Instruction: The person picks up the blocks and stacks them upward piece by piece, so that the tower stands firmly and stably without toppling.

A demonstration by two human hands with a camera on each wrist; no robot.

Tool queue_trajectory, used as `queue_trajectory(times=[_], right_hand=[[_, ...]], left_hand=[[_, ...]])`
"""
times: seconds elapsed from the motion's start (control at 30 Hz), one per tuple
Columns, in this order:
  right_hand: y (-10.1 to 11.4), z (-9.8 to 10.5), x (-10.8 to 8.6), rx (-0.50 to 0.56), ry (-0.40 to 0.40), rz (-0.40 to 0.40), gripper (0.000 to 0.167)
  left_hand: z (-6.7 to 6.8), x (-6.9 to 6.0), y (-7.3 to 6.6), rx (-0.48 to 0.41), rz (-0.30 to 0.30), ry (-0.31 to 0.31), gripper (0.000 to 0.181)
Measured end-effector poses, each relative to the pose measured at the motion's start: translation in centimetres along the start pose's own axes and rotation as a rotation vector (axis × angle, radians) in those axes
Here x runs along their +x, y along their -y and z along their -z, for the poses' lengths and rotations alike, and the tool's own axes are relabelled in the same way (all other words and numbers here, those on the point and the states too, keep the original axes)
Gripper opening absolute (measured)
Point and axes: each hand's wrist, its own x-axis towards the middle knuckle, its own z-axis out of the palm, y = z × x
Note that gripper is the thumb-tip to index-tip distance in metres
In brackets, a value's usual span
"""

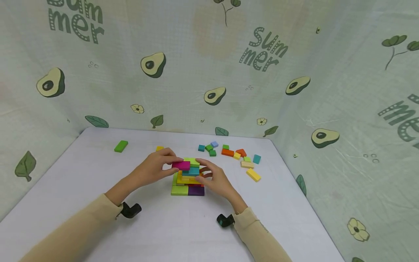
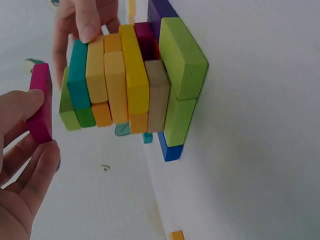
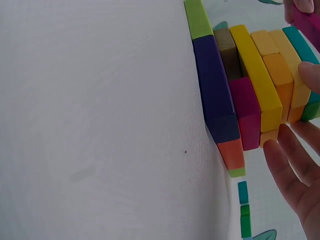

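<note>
A layered tower of coloured blocks rises from the table, with light green [image 1: 179, 190] and dark purple [image 1: 196, 191] blocks at its base. Teal [image 2: 79, 75] and light green [image 2: 67, 102] blocks form its top. My left hand [image 1: 152, 168] pinches a magenta block [image 1: 181, 165] between thumb and fingers near the top; in the left wrist view a gap separates this block [image 2: 42, 102] from the tower. On the tower's right side my right hand [image 1: 216, 179] rests with fingers spread, its thumb touching an upper layer and other fingers beside the wall [image 3: 300, 185].
Loose green, blue, red and yellow blocks, including a yellow one [image 1: 253, 175], lie at the back right. A green block [image 1: 121, 146] is at the back left, and a yellow one [image 1: 159, 148] lies behind my left hand. A patterned cloth hangs behind the table.
</note>
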Motion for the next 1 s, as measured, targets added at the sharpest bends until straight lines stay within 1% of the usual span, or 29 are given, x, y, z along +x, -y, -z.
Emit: queue_trajectory(times=[0.17, 0.37, 0.57, 0.63, 1.0], right_hand=[[-0.1, 0.0, 0.0, 0.008, 0.003, 0.008, 0.065], [-0.1, 0.0, 0.0, 0.008, 0.006, 0.016, 0.064], [0.0, 0.1, -0.1, 0.002, 0.002, 0.021, 0.062], [0.0, 0.1, -0.1, 0.000, 0.000, 0.022, 0.062], [-0.1, 0.0, -0.1, -0.017, -0.010, 0.022, 0.059]], left_hand=[[-1.5, 0.4, -0.9, -0.007, 0.003, -0.021, 0.034], [-2.6, 0.5, -1.4, -0.021, 0.001, -0.062, 0.030], [-3.0, 0.9, -1.7, -0.064, 0.038, -0.070, 0.030], [-3.1, 0.9, -1.8, -0.065, 0.044, -0.073, 0.030], [-3.5, 0.9, -1.7, -0.066, 0.032, -0.085, 0.031]])
